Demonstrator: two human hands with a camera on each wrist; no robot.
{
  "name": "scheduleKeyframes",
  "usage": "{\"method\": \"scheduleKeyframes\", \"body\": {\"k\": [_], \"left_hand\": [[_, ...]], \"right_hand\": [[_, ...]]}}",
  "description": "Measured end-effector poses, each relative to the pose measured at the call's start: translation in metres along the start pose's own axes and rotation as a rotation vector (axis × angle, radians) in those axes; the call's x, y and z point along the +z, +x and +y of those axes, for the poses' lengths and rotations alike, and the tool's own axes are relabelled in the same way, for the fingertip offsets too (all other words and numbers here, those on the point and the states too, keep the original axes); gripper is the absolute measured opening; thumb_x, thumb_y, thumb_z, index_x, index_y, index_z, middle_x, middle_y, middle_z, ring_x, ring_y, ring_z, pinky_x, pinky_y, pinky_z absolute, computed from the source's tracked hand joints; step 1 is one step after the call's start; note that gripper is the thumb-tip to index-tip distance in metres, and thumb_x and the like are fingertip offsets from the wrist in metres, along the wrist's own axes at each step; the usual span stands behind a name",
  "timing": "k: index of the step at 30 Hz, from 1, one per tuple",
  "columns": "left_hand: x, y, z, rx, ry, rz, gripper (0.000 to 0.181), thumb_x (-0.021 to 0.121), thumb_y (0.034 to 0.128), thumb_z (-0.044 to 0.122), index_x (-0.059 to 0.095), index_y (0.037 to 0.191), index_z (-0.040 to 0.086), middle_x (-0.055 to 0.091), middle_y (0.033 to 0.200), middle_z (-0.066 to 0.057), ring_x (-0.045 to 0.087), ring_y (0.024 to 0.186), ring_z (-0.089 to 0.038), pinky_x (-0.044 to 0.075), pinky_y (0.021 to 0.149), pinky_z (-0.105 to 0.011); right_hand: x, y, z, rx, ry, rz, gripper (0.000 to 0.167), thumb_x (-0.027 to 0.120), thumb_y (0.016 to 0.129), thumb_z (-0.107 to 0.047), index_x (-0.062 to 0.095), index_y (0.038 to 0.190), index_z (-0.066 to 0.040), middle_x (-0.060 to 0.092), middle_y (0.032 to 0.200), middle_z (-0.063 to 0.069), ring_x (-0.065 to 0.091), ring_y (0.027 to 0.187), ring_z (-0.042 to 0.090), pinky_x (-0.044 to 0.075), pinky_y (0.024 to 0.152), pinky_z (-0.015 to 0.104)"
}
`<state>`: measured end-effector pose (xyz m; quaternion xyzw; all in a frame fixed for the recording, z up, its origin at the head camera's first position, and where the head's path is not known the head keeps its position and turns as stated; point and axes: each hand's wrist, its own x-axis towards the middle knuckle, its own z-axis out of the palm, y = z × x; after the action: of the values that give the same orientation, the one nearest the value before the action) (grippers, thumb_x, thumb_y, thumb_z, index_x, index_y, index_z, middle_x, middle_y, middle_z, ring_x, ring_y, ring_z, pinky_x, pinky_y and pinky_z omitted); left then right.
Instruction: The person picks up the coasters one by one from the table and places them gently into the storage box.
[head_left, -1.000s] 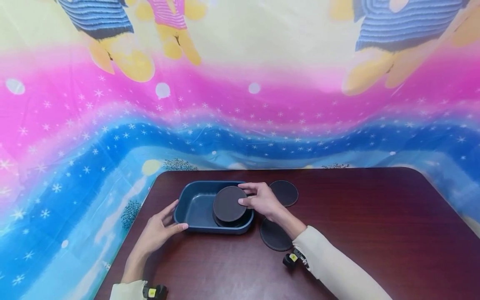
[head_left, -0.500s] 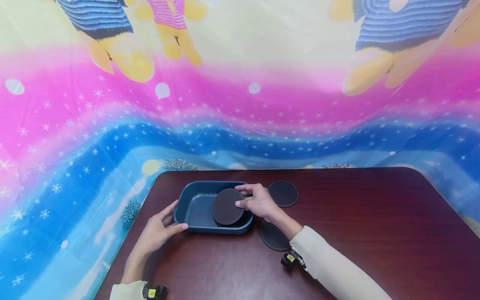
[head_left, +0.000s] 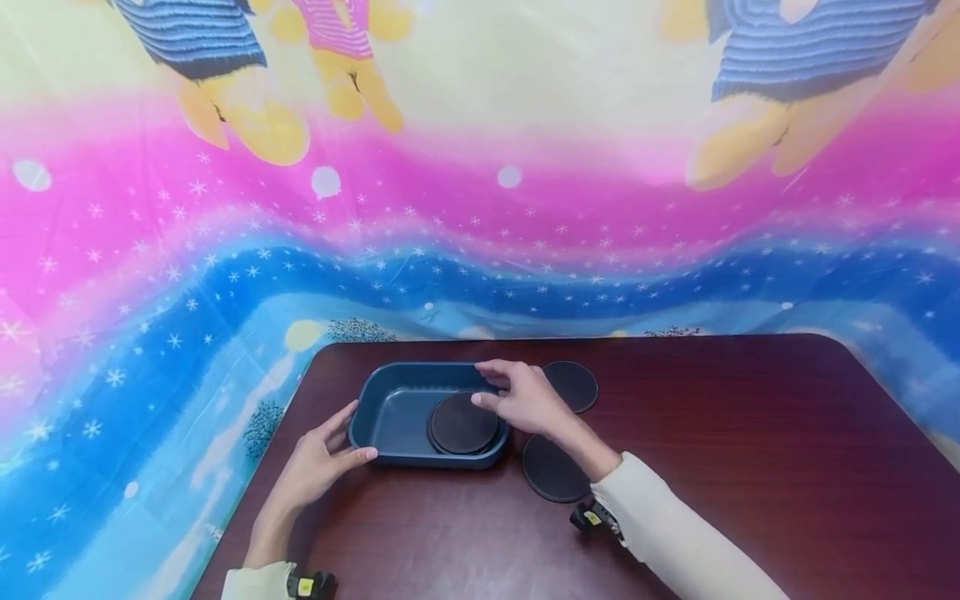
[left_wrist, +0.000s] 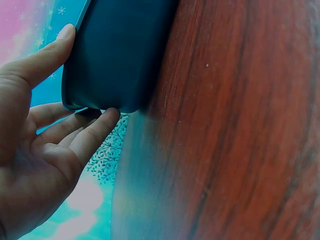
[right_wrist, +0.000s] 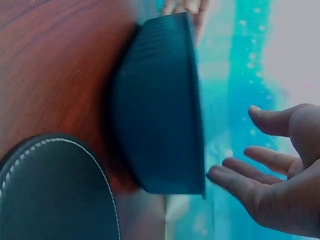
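Observation:
A dark blue rectangular tray with rounded corners stands on the table. Its left end is held by my left hand, thumb on the near side and fingers against the end wall, as the left wrist view also shows. Dark round coasters lie stacked in the tray's right part; how many is hidden. Above the tray's right end hovers my right hand, fingers spread and holding nothing. The right wrist view shows those fingers near the tray rim, with a stitched leather coaster on the table.
Two more round coasters lie right of the tray, one farther back and one nearer, partly under the right forearm. The reddish-brown wooden table reaches back to a colourful printed cloth.
The right hand has lowered a coaster into the tray and let it go onto the stack; its fingers have come away from it. The left hand has stayed in place.

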<state>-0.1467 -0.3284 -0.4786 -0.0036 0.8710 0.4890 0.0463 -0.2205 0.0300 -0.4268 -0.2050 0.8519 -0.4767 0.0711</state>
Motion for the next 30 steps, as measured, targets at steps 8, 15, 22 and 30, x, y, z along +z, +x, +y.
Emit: {"method": "scheduleKeyframes", "body": {"k": [8, 15, 22, 30], "left_hand": [[0.000, -0.001, 0.001, -0.002, 0.000, -0.002, 0.091, 0.084, 0.0956, 0.026, 0.033, 0.171, 0.019, 0.048, 0.166, -0.021, 0.057, 0.146, -0.040, 0.062, 0.100, -0.038], [0.000, -0.002, 0.001, -0.003, -0.003, -0.004, 0.091, 0.084, 0.0962, 0.027, 0.032, 0.171, 0.019, 0.047, 0.167, -0.021, 0.057, 0.146, -0.041, 0.062, 0.100, -0.039], [0.000, -0.002, 0.004, 0.003, 0.007, -0.006, 0.091, 0.083, 0.0965, 0.029, 0.032, 0.171, 0.019, 0.048, 0.166, -0.022, 0.056, 0.147, -0.040, 0.062, 0.100, -0.039], [0.000, -0.001, 0.001, -0.001, 0.007, -0.010, 0.092, 0.083, 0.0969, 0.030, 0.031, 0.171, 0.020, 0.045, 0.168, -0.021, 0.055, 0.148, -0.040, 0.062, 0.101, -0.039]], "right_hand": [[-0.027, -0.023, 0.024, 0.042, 0.125, 0.007, 0.056, 0.077, 0.102, -0.026, 0.060, 0.153, -0.011, 0.064, 0.152, 0.017, 0.068, 0.137, 0.032, 0.062, 0.101, 0.044], [-0.044, -0.044, 0.050, 0.070, 0.101, 0.032, 0.056, 0.077, 0.102, -0.026, 0.060, 0.153, -0.009, 0.063, 0.153, 0.019, 0.070, 0.133, 0.034, 0.063, 0.098, 0.043], [-0.059, -0.065, 0.074, 0.109, 0.024, 0.036, 0.060, 0.079, 0.100, -0.027, 0.060, 0.153, -0.007, 0.063, 0.152, 0.020, 0.069, 0.133, 0.036, 0.063, 0.099, 0.042], [-0.070, -0.088, 0.092, 0.072, -0.136, -0.018, 0.067, 0.077, 0.101, -0.034, 0.055, 0.156, -0.003, 0.058, 0.158, 0.022, 0.058, 0.145, 0.043, 0.052, 0.113, 0.058]]}}
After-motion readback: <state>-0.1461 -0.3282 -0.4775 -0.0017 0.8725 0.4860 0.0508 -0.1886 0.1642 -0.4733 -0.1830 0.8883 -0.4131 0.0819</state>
